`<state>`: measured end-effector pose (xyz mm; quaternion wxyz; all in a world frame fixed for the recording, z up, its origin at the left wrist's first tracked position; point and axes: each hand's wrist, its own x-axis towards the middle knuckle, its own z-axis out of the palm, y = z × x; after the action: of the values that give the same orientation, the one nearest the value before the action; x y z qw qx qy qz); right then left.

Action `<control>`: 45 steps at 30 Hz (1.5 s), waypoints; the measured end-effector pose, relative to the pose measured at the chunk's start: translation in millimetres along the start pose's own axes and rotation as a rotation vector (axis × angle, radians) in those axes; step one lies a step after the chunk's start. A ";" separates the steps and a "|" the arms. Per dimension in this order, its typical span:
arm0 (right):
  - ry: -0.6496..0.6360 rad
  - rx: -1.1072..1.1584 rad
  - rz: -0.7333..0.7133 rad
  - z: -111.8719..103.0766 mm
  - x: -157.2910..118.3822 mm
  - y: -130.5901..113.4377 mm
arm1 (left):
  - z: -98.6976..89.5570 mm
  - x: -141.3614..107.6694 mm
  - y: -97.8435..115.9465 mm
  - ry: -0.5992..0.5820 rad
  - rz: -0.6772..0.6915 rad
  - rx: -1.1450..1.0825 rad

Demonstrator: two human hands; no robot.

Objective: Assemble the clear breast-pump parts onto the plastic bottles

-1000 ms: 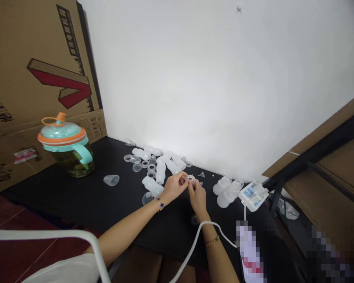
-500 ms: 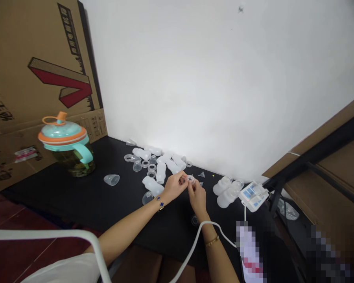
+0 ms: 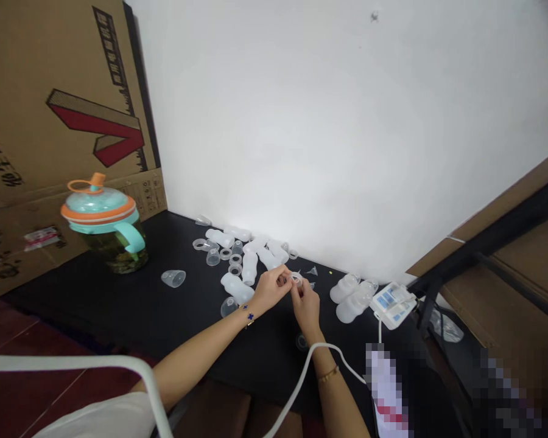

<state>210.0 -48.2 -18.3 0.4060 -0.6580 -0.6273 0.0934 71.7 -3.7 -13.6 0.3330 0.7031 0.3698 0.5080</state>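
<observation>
Between my fingertips, above the black table point(image 3: 187, 322), is a translucent bottle collar ring point(image 3: 296, 278). My left hand point(image 3: 273, 288) pinches its left side, and my right hand point(image 3: 305, 302) grips it from the right and below. Fingers cover part of the ring, so I cannot tell whether a nipple sits in it. White baby bottle bodies point(image 3: 249, 268) lie in a loose heap just beyond my left hand. Among them are more collar rings point(image 3: 235, 268) and clear domed caps point(image 3: 213, 257). Another clear cap point(image 3: 229, 306) rests beside my left wrist.
Two bottles with clear caps point(image 3: 352, 307) lie at the right by a white power strip point(image 3: 394, 304). A white cable point(image 3: 296, 389) crosses over my right forearm. A teal-lidded jug point(image 3: 105, 225) stands left, before a cardboard box point(image 3: 22, 109). The white wall point(image 3: 301, 134) borders the table.
Both hands stay almost in place, still gripping the collar ring. The ring looks slightly turned between the fingers. Otherwise the view has only shifted a little.
</observation>
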 end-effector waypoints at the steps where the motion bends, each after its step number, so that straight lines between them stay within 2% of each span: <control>1: -0.007 0.000 0.002 -0.3 -0.1 -0.3 | -0.2 0.1 0.2 0.002 0.005 0.005; 12: -0.061 0.043 0.049 -5.9 0.5 -4.2 | -7.4 0.9 10.2 0.004 0.126 0.259; 15: -0.063 0.121 0.043 -5.1 0.2 -3.1 | -6.0 0.8 8.6 0.002 0.114 0.206; 20: -0.069 0.298 0.080 -3.8 0.1 -0.2 | -3.4 2.1 4.7 -0.033 -0.015 0.012; 24: -0.088 0.281 0.076 -3.3 1.4 2.6 | -2.6 3.3 2.9 -0.062 -0.072 -0.086; 30: -0.092 0.200 0.043 -4.4 1.7 1.6 | -3.4 3.5 4.7 -0.039 -0.062 -0.090; 36: -0.089 0.211 0.050 -4.5 1.0 1.1 | -3.5 3.5 5.4 -0.048 -0.058 -0.111; 45: -0.090 0.168 0.056 -4.4 0.7 0.9 | 0.1 1.2 0.3 -0.027 -0.022 -0.021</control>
<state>213.6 -49.3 -15.7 0.4281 -0.6340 -0.6164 0.1864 72.1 -2.8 -12.8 0.3507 0.7024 0.3675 0.4986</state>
